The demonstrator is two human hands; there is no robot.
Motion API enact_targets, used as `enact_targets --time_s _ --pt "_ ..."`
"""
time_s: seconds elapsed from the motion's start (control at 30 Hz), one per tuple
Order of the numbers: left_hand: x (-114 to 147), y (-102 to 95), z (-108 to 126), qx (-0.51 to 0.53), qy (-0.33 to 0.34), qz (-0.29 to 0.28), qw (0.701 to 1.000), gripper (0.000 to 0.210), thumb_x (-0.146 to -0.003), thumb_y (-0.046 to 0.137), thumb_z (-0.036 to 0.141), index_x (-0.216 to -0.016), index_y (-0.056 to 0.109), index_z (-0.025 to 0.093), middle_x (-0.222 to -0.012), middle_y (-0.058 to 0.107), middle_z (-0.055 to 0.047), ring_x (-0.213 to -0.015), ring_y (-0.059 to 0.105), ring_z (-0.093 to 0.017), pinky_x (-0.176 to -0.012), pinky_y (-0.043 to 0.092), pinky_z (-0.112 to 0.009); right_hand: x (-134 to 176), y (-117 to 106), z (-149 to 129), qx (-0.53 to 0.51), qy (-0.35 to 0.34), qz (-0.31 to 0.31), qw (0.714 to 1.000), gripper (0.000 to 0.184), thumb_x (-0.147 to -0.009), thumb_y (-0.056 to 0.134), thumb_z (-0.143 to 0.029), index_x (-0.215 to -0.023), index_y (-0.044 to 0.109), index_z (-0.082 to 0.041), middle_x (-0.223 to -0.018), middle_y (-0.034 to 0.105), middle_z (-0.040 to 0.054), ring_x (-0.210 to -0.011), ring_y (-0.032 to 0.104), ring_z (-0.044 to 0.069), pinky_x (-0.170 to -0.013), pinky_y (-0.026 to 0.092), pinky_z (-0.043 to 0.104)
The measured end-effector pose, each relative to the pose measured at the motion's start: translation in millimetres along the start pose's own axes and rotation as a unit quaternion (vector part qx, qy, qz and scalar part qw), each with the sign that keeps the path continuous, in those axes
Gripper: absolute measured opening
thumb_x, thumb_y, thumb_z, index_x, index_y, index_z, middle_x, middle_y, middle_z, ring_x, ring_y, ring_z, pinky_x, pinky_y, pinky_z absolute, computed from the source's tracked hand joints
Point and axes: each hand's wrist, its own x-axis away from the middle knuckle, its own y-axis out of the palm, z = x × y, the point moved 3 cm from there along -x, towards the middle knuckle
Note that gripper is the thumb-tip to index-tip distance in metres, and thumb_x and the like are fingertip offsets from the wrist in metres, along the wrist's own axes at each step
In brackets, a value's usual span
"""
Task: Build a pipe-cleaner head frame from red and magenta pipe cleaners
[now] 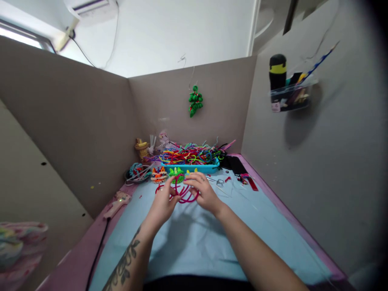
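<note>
Dark pink pipe cleaners (190, 199), bent into loops, are held up between my two hands above the light blue table cover. My left hand (165, 201) pinches them on the left side, thumb against fingers. On the right side my right hand (203, 191) grips the same loops, its fingers curled over them. Just behind the hands stand an orange and white fuzzy piece (159, 175) and a green fuzzy piece (176, 174). A yellow piece (192, 172) is partly covered by my right hand.
A blue tray (190, 168) heaped with colourful pipe cleaners stands at the back. Scissors (218, 182) lie right of my hands. A glue gun (117, 205) with its cord rests at the left edge. Grey partitions enclose the table; a clear box (291, 97) hangs on the right one.
</note>
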Motion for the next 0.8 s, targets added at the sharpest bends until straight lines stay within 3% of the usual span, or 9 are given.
enact_targets --time_s 0.07,0.13,0.2,0.23,0.43,0.53,0.63,0.7,0.8 --pt "-1 0.6 2 -0.065 0.005 0.005 0.998 0.061 -0.07 0.059 0.014 -0.129 0.043 0.02 -0.074 0.063 -0.001 -0.077 0.059 -0.02 -0.081 0.04 -0.035 0 -3 -2 0.0 0.002 0.016 1.0 0.047 -0.074 0.044 -0.002 -0.111 0.058 -0.026 -0.114 0.059 0.0043 -0.114 0.045 0.023 -0.099 0.034 0.045" --pt "-2 -1.5 3 -0.119 -0.009 0.016 0.993 0.06 -0.071 0.058 0.012 -0.129 0.044 0.02 -0.077 0.064 -0.003 -0.081 0.058 -0.023 -0.084 0.037 -0.038 0 -11 5 0.018 0.043 0.086 0.995 0.055 -0.068 0.038 0.004 -0.111 0.057 -0.023 -0.112 0.059 0.0059 -0.112 0.045 0.023 -0.099 0.034 0.046" --pt "-3 -3.0 5 -0.152 -0.02 0.018 0.988 0.059 -0.072 0.056 0.012 -0.129 0.044 0.019 -0.079 0.064 -0.005 -0.084 0.057 -0.025 -0.086 0.036 -0.04 2 -19 12 0.037 0.081 0.149 0.985 0.054 -0.066 0.036 0.005 -0.107 0.058 -0.022 -0.108 0.059 0.0075 -0.108 0.046 0.024 -0.097 0.034 0.046" --pt "-3 -2.7 6 -0.161 -0.019 0.015 0.987 0.059 -0.072 0.056 0.012 -0.129 0.043 0.019 -0.079 0.065 -0.005 -0.085 0.057 -0.025 -0.086 0.035 -0.04 3 -20 13 0.041 0.083 0.151 0.984 0.049 -0.068 0.037 0.004 -0.104 0.059 -0.022 -0.106 0.059 0.0076 -0.107 0.047 0.024 -0.096 0.035 0.046" --pt "-2 8.8 5 -0.13 0.041 -0.031 0.99 0.058 -0.075 0.054 0.011 -0.131 0.04 0.019 -0.079 0.064 -0.004 -0.083 0.058 -0.022 -0.086 0.038 -0.039 2 12 -7 0.019 0.003 -0.046 0.999 0.013 -0.081 0.055 -0.017 -0.088 0.064 -0.023 -0.093 0.065 0.0042 -0.098 0.049 0.023 -0.092 0.035 0.043" --pt "0 5.7 -2 -0.097 0.072 0.038 0.992 0.059 -0.076 0.055 0.016 -0.133 0.037 0.019 -0.096 0.064 -0.008 -0.095 0.057 -0.023 -0.09 0.038 -0.039 2 21 -5 -0.003 0.031 -0.045 0.999 0.012 -0.084 0.052 -0.017 -0.079 0.062 -0.021 -0.082 0.063 0.0038 -0.088 0.051 0.02 -0.087 0.037 0.039" --pt "2 -2.0 -11 -0.073 0.027 0.143 0.987 0.056 -0.077 0.057 0.026 -0.13 0.041 0.016 -0.102 0.063 -0.011 -0.097 0.057 -0.024 -0.089 0.04 -0.04 2 20 1 -0.021 0.06 -0.01 0.998 0.014 -0.086 0.049 -0.018 -0.077 0.059 -0.019 -0.079 0.061 0.0043 -0.082 0.051 0.019 -0.081 0.039 0.036" --pt "2 -1.6 -15 -0.024 -0.027 0.139 0.99 0.056 -0.077 0.058 0.031 -0.128 0.042 0.015 -0.089 0.066 -0.008 -0.087 0.06 -0.022 -0.081 0.044 -0.037 2 19 1 -0.025 0.061 -0.003 0.998 0.014 -0.087 0.048 -0.019 -0.076 0.058 -0.019 -0.078 0.059 0.0043 -0.08 0.051 0.019 -0.079 0.039 0.035" --pt "1 6.2 -16 0.095 -0.078 0.084 0.989 0.064 -0.073 0.062 0.034 -0.129 0.04 0.014 -0.074 0.065 -0.002 -0.072 0.061 -0.018 -0.066 0.045 -0.029 2 21 -5 -0.017 0.044 -0.02 0.999 0.013 -0.086 0.048 -0.018 -0.079 0.058 -0.02 -0.081 0.06 0.0047 -0.084 0.05 0.019 -0.081 0.038 0.035"
